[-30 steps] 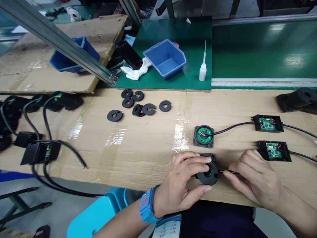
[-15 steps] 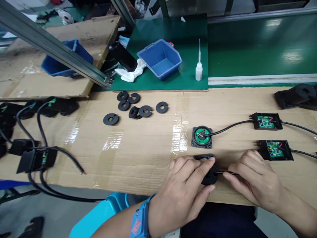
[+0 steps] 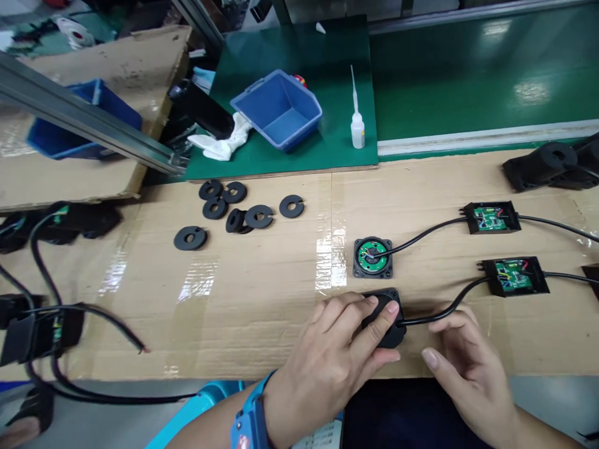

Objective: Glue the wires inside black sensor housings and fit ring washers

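My left hand [image 3: 339, 355] presses down on a black round housing [image 3: 389, 333] at the near edge of the cardboard-covered bench, fingers curled over its top. A black cable [image 3: 444, 310] runs from it to an open black box with a green circuit board [image 3: 515, 276]. My right hand [image 3: 461, 368] lies just right of the housing, under the cable, fingers apart and holding nothing. Behind them sits a second square housing with its green round board exposed [image 3: 372, 257], wired to another open box [image 3: 491, 217].
Several black slotted rings [image 3: 246, 215] lie on the cardboard [image 3: 262, 293] at the middle left. A blue bin [image 3: 277, 109], a white rag [image 3: 219, 143] and a glue bottle [image 3: 357, 128] stand on the green mat. Wired black units [image 3: 42, 324] crowd the left edge.
My right hand let go of the cable and drew back toward me. My left hand stays pressed on the housing. The view shifted to the right.
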### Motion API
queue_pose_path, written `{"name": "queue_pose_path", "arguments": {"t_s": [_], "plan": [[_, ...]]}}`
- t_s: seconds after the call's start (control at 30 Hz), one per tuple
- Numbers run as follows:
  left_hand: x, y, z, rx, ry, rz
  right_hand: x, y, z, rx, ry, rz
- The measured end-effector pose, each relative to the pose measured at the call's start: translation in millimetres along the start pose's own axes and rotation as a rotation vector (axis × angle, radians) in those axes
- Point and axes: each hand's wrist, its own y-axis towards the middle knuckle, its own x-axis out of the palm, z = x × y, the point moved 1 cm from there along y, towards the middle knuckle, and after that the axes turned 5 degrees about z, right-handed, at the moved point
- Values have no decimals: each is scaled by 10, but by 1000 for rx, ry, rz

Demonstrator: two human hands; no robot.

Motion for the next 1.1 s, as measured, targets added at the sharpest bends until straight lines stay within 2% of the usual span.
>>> {"name": "queue_pose_path", "arguments": {"t_s": [0.07, 0.17, 0.33, 0.4, 0.5, 0.57, 0.63, 0.73, 0.83, 0.93, 1.0, 1.1], "plan": [[3, -19, -2, 28, 47, -2, 205, -12, 4, 101, 165, -2], [13, -50, 1, 73, 119, -5, 414, 47, 13, 164, 348, -29], [100, -135, -50, 113, 137, 36, 477, 78, 27, 148, 446, -80], [141, -128, -95, 48, -26, 78, 466, 74, 21, 146, 478, -86], [202, -25, -151, -195, -457, 44, 467, 83, 6, 147, 518, -92], [244, 75, -156, -352, -626, 2, 480, 94, 1, 150, 531, -86], [283, 157, -136, -412, -670, 1, 494, 98, 8, 150, 537, -71], [344, 197, -90, -429, -719, 33, 501, 87, 31, 139, 536, -59], [392, 163, -45, -482, -781, 90, 486, 76, 35, 140, 534, -116], [405, 129, -22, -529, -811, 110, 464, 84, 3, 225, 571, -169], [389, 120, -43, -551, -830, 89, 460, 97, -28, 292, 605, -162], [357, 107, -130, -540, -915, -24, 477, 114, -66, 321, 649, -134]]}}
